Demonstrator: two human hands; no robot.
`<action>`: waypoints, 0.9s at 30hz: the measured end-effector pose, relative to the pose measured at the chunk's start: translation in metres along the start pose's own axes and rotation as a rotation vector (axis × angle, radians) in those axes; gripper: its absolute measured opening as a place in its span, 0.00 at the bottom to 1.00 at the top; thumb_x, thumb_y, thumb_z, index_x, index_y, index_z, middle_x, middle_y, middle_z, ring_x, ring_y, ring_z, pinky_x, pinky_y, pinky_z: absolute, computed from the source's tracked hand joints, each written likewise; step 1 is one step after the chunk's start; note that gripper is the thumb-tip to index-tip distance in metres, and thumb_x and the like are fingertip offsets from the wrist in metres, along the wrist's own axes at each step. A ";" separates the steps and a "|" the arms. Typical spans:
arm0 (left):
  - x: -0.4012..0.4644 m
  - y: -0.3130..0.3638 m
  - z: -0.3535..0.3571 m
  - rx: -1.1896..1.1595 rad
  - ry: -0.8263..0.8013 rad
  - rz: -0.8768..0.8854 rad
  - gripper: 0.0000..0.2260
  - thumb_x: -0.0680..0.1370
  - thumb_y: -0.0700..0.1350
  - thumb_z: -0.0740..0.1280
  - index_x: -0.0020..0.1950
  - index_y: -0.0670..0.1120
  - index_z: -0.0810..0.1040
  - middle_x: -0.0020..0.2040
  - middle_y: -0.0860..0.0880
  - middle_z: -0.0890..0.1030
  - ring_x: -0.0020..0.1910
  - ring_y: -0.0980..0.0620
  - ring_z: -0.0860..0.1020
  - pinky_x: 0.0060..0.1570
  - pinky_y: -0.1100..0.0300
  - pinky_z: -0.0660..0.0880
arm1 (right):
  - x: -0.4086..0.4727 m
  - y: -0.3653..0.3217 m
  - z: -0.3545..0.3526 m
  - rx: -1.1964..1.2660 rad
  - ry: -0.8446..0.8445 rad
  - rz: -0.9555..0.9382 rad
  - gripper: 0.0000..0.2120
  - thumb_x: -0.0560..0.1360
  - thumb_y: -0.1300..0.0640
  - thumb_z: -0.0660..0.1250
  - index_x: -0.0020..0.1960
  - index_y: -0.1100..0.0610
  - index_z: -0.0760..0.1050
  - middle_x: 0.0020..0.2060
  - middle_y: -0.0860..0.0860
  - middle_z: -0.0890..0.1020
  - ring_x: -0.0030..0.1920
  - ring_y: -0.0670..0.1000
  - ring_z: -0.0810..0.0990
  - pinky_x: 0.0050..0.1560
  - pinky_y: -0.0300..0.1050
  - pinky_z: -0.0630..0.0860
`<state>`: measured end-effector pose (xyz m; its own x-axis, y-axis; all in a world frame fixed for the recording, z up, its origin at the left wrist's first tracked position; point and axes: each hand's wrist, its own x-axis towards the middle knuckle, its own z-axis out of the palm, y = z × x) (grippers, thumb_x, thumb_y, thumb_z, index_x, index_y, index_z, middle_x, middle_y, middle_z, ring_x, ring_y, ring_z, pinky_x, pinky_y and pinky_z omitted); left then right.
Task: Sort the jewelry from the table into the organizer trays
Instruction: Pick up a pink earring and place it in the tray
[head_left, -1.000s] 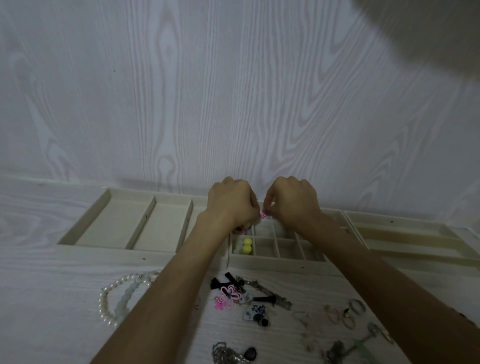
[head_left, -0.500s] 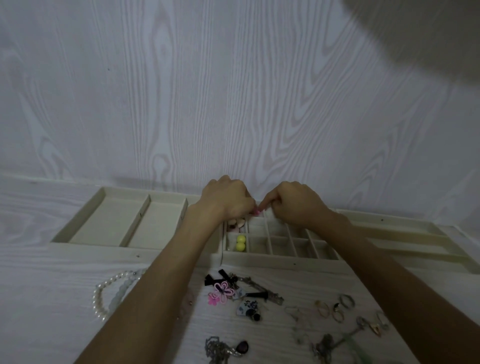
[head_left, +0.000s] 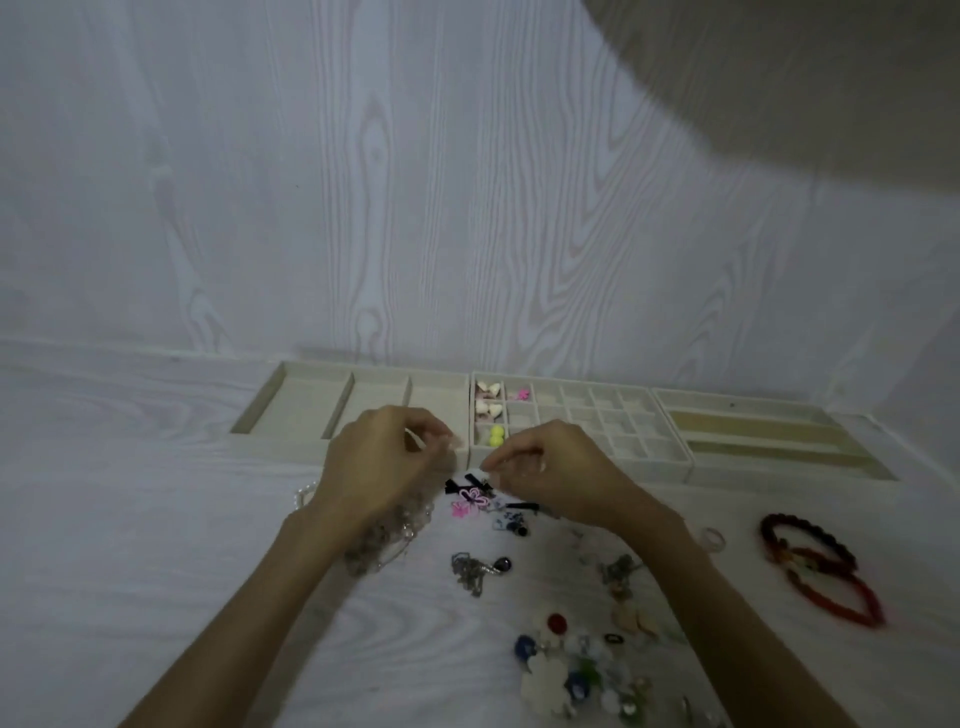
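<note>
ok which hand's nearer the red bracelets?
Right. The right hand is at centre, well left of the red bracelets; the left hand is farther left still.

Cream organizer trays (head_left: 649, 462) line the wall; jewelry (head_left: 470, 501), partly blurred, lies scattered just before them.

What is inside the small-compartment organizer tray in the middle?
The middle tray holds cream heart pieces in its far-left cells, a pink piece beside them, and two yellow beads nearer. The right hand covers part of its front edge.
</note>
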<state>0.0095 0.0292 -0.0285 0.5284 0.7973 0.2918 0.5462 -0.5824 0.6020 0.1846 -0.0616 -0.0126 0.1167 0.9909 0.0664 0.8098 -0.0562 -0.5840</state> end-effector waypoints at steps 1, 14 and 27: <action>-0.007 -0.003 0.001 -0.001 0.009 -0.020 0.05 0.75 0.52 0.67 0.40 0.61 0.79 0.38 0.61 0.81 0.38 0.63 0.78 0.34 0.66 0.69 | 0.000 -0.003 0.004 0.007 -0.023 -0.014 0.06 0.72 0.56 0.71 0.49 0.50 0.83 0.42 0.47 0.85 0.41 0.44 0.81 0.44 0.39 0.78; -0.028 -0.019 0.009 -0.053 0.020 0.108 0.15 0.76 0.41 0.61 0.57 0.56 0.81 0.52 0.58 0.82 0.52 0.59 0.76 0.53 0.58 0.74 | 0.007 -0.014 0.021 -0.114 -0.016 -0.058 0.04 0.73 0.53 0.70 0.45 0.49 0.84 0.33 0.40 0.79 0.34 0.38 0.76 0.36 0.30 0.69; -0.031 0.015 0.001 -0.996 0.024 -0.203 0.09 0.74 0.40 0.69 0.53 0.43 0.83 0.43 0.46 0.86 0.42 0.53 0.84 0.37 0.68 0.77 | 0.008 -0.024 0.015 0.779 0.012 0.242 0.08 0.74 0.52 0.68 0.51 0.53 0.83 0.27 0.44 0.75 0.30 0.43 0.70 0.33 0.35 0.65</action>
<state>0.0019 -0.0046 -0.0291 0.4667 0.8758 0.1235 -0.1711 -0.0476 0.9841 0.1574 -0.0508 -0.0105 0.2465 0.9607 -0.1277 0.1298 -0.1633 -0.9780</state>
